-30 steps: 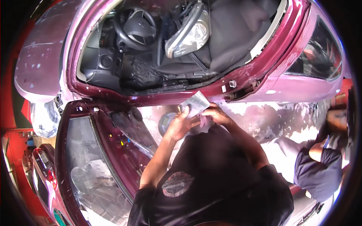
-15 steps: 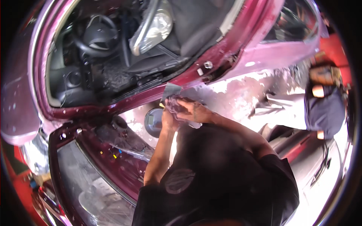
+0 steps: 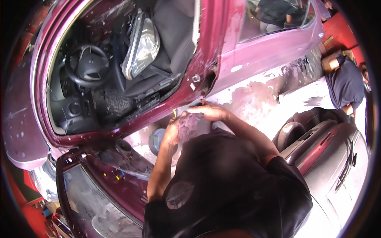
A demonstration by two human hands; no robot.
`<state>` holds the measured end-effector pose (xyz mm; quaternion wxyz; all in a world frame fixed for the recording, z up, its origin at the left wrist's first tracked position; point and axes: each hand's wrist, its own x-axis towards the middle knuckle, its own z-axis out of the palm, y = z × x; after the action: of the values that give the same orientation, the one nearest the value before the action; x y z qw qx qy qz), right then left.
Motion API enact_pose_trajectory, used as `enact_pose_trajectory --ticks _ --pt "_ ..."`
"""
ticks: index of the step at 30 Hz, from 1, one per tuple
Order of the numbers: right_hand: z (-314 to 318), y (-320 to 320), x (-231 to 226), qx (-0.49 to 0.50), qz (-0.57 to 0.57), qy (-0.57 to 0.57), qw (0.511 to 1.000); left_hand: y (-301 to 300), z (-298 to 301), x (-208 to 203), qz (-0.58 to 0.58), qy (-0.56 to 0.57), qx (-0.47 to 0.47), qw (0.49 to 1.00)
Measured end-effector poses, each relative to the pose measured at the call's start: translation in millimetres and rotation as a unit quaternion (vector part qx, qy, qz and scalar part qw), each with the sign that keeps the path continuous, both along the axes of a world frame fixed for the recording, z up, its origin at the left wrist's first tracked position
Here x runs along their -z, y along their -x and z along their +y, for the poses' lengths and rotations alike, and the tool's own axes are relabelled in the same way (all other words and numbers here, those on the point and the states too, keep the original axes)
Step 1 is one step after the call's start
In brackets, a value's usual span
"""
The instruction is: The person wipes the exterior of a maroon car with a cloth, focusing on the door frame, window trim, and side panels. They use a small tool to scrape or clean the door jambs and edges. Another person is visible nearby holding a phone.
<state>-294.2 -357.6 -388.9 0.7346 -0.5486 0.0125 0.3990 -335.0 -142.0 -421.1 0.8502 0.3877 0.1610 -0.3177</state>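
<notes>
Right beside the open doorway of a maroon car (image 3: 216,59), just outside the sill, both hands are close together over a crumpled mauve cloth (image 3: 188,127). Left hand (image 3: 171,133) looks closed on the cloth's left side, fingers pointing up toward the sill. Right hand (image 3: 213,112) comes in from the right, fingers stretched left over the top of the cloth; can't tell if it's gripping or just resting.

Key bit spatially: there's a thin grey flat sheet (image 3: 193,104) just past the cloth, on the car side, right by the right fingertips, so I'd call that hand the nearer one. Too much is covered to call its long axis, and the cloth's too bunched up to have one.

Round grey-blue disc (image 3: 156,143) sits below, left of the left forearm. Loose headlight (image 3: 143,49) is inside the car, lying over the seat.
</notes>
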Motion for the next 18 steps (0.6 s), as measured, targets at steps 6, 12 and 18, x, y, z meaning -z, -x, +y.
enact_pose_trajectory --ticks 6,12,18 --pt "-47 -7 9 0.178 0.071 -0.093 0.977 -15 -61 -5 -0.031 -0.058 -0.021 0.998" --pt "-113 -5 34 0.216 -0.005 -0.196 0.956 -26 -116 -12 -0.028 -0.032 -0.057 0.997" --pt "-141 -11 51 0.153 0.012 -0.052 0.987 -20 -142 -11 -0.094 -0.11 -0.049 0.988"
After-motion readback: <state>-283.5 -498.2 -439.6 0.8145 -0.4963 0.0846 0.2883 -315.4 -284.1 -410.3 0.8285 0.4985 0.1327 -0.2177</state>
